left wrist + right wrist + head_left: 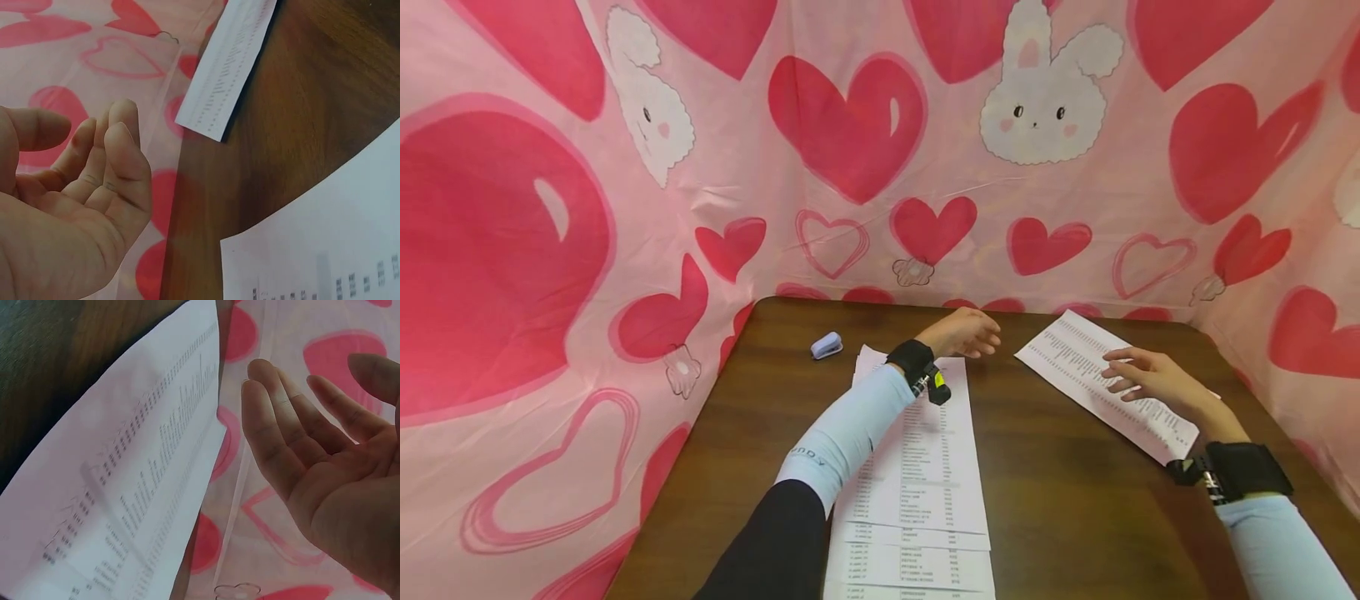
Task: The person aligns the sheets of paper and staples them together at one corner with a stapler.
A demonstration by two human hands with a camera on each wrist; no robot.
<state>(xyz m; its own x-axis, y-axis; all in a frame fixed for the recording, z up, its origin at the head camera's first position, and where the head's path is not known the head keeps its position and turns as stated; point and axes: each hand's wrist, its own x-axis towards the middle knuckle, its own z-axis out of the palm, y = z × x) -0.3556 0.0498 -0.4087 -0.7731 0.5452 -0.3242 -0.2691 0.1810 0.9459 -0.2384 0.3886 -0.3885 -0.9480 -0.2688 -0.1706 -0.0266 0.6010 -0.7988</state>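
Overlapping printed sheets lie nearest, left of centre on the brown table; the right hand, fingers parted and empty, hangs over another printed sheet at right. Farther, the left hand hovers by the overlapping sheets' far end, fingers loosely bent, gripping nothing, a lilac stapler to its left, heart-patterned cloth behind

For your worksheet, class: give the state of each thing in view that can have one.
Left hand: empty, fingers relaxed.
Right hand: empty, fingers relaxed.
Mini stapler: set down, untouched.
Middle printed sheets: overlapping, edges uneven.
Printed paper at right: lying aslant, unheld.
Wooden table: partly covered.
Heart-print cloth: creased.
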